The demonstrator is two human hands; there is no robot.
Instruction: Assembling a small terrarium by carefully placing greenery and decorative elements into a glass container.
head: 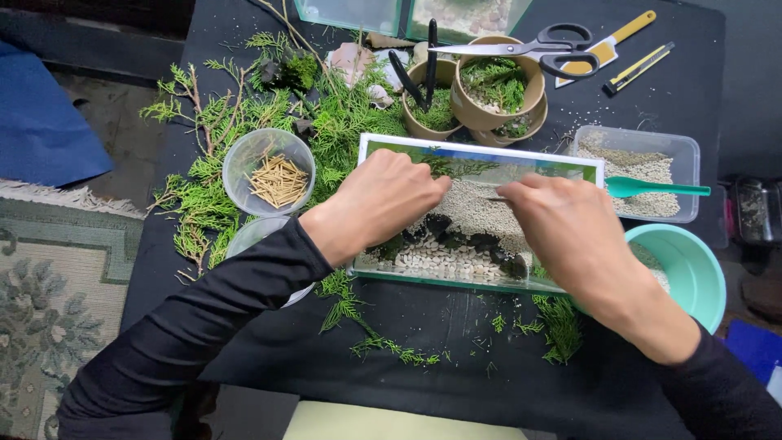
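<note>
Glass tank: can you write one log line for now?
left hand: over glass tank | right hand: holding thin tool | inside: gravel, dark stones

Home hobby table: patterned rug, plant cuttings.

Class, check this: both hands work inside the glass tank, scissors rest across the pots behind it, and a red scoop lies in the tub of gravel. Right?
Not quite. The head view shows the scoop is green, not red. The left hand and right hand are in the tank, scissors across the pots, tub beside.

No packages, labels, signs or screens visible on black table.
</note>
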